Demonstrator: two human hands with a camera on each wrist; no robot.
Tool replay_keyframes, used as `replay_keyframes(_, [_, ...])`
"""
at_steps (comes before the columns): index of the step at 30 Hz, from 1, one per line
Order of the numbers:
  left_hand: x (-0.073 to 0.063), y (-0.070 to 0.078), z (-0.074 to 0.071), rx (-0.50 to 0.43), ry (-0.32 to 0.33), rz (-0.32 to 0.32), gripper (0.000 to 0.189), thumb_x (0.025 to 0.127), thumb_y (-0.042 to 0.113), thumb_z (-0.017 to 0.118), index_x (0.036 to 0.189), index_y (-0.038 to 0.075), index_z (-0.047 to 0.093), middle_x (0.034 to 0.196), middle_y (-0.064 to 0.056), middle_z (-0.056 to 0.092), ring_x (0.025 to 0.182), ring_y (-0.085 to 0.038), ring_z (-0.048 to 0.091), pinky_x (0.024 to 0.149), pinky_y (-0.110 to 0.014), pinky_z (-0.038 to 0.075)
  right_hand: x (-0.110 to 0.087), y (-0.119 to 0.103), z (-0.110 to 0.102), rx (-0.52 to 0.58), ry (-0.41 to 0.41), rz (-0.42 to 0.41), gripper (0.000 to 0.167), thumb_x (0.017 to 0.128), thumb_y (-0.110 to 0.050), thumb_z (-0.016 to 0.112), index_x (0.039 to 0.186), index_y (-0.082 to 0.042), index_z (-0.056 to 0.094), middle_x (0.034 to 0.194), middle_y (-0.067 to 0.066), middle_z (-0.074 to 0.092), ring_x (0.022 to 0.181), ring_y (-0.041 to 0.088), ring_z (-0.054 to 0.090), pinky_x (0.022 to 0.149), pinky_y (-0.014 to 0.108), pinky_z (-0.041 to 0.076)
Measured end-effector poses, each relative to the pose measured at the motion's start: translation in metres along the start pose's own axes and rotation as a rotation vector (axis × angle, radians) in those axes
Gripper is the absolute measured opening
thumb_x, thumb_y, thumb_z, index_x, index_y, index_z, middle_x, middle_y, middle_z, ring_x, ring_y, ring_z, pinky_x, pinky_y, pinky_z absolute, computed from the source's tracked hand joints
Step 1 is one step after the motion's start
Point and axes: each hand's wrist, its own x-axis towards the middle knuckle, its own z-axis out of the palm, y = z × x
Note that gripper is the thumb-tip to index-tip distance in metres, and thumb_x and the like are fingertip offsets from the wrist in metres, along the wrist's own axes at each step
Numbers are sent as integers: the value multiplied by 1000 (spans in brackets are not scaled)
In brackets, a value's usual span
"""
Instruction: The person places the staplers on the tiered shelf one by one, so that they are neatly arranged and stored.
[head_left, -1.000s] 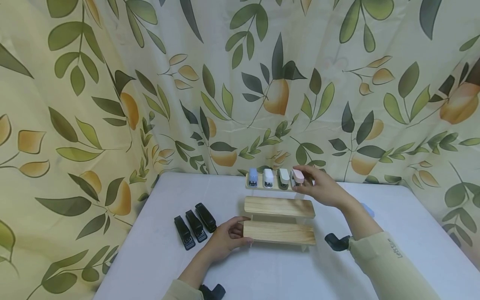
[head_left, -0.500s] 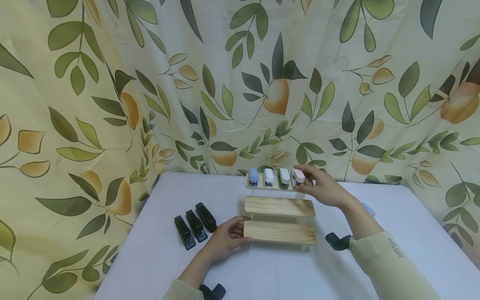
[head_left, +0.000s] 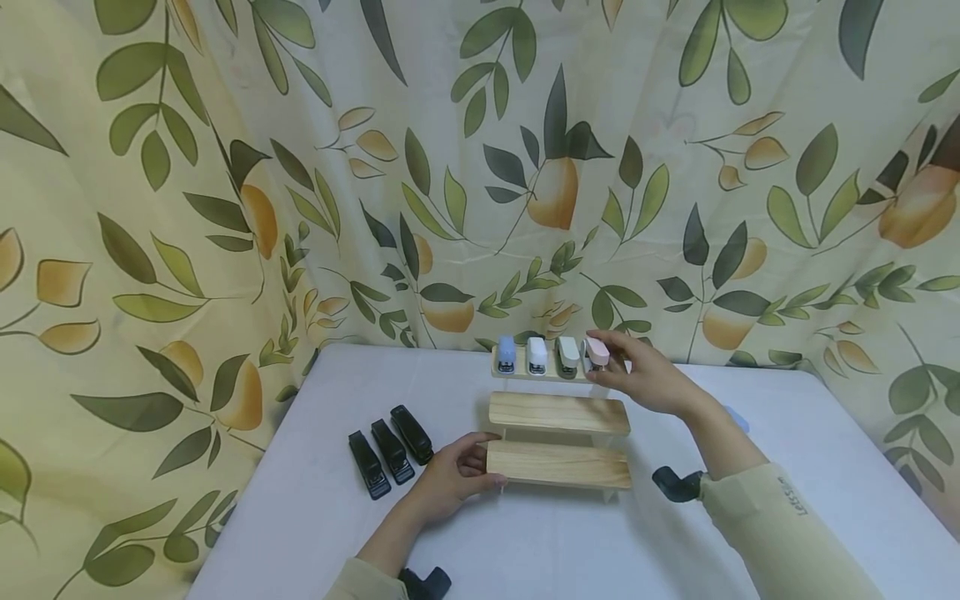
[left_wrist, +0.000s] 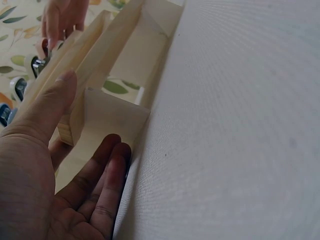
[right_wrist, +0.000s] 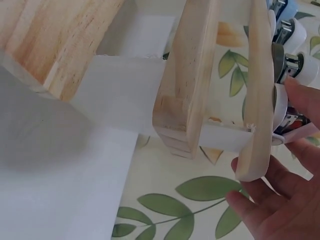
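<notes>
The wooden shelf (head_left: 558,413) has its near left end gripped by the left hand (head_left: 444,485). The right hand (head_left: 651,375), nearer, pinches the pink stapler (head_left: 597,351) at the top tier's right end, long axis front to back; no shift from earlier frames is visible.

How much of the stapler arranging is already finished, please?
Apparently done: small blue, white and greenish staplers standing on the wooden stand's top shelf.
In hand: the right hand holds a pink stapler there; the left hand grips the bottom shelf.
Perhaps left: three black staplers on the white table.
</notes>
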Motion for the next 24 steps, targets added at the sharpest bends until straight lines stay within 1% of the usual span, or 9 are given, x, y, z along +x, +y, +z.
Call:
replay_keyframes(2, [0, 0, 0, 1, 0, 1, 58, 86, 42, 84, 138, 42, 59, 116, 2, 65, 104, -15, 65, 91, -23, 55, -1, 0, -1, -3, -1, 0, 76, 96, -35, 75, 158, -11, 39, 142, 17, 56, 126, 36, 52, 104, 59, 46])
replay_keyframes(4, [0, 0, 0, 1, 0, 2, 58, 86, 42, 84, 138, 42, 59, 116, 2, 65, 103, -15, 65, 91, -23, 55, -3, 0, -1, -10, -1, 10, 81, 96, -38, 75, 161, -12, 35, 150, 19, 52, 135, 41, 50, 110, 67, 41])
replay_keyframes(6, [-1, 0, 0, 4, 0, 3, 58, 86, 42, 84, 139, 41, 59, 116, 2, 65, 103, -15, 65, 91, -23, 55, -5, 0, -2, -18, -2, 21, 84, 95, -40, 75, 162, -13, 33, 155, 20, 48, 141, 44, 46, 112, 72, 37])
replay_keyframes(8, [-1, 0, 0, 7, 0, 2, 59, 86, 42, 84, 139, 41, 59, 116, 2, 65, 103, -15, 65, 91, -24, 55, -7, 0, -4, -26, -2, 30, 85, 94, -42, 76, 162, -12, 33, 157, 20, 46, 143, 46, 43, 113, 75, 35])
replay_keyframes(11, [0, -1, 0, 5, 0, 0, 59, 86, 43, 84, 139, 41, 59, 116, 2, 65, 104, -15, 65, 91, -24, 55, -10, 1, -6, -24, -5, 44, 86, 93, -41, 78, 161, -12, 34, 158, 21, 44, 145, 48, 40, 112, 77, 33])
replay_keyframes(15, [0, -2, 0, 0, 0, 2, 59, 86, 42, 85, 139, 41, 59, 116, 2, 65, 104, -15, 65, 91, -24, 55, -14, 4, -9, -26, -3, 40, 87, 92, -40, 79, 161, -10, 34, 158, 23, 43, 146, 50, 38, 113, 77, 31])
replay_keyframes(20, [0, -3, 0, -2, 1, 6, 59, 86, 42, 85, 139, 40, 59, 117, 2, 65, 104, -15, 65, 91, -23, 55, -20, 7, -13, -48, 7, 22, 85, 92, -37, 79, 159, -8, 36, 156, 25, 45, 144, 51, 39, 113, 77, 31])
replay_keyframes(24, [1, -2, 1, 3, -1, 4, 59, 86, 43, 84, 139, 41, 59, 117, 2, 65, 104, -15, 65, 91, -23, 55, -26, 10, -19, -72, 10, 27, 84, 92, -37, 79, 159, -7, 36, 155, 26, 46, 144, 51, 40, 113, 77, 30])
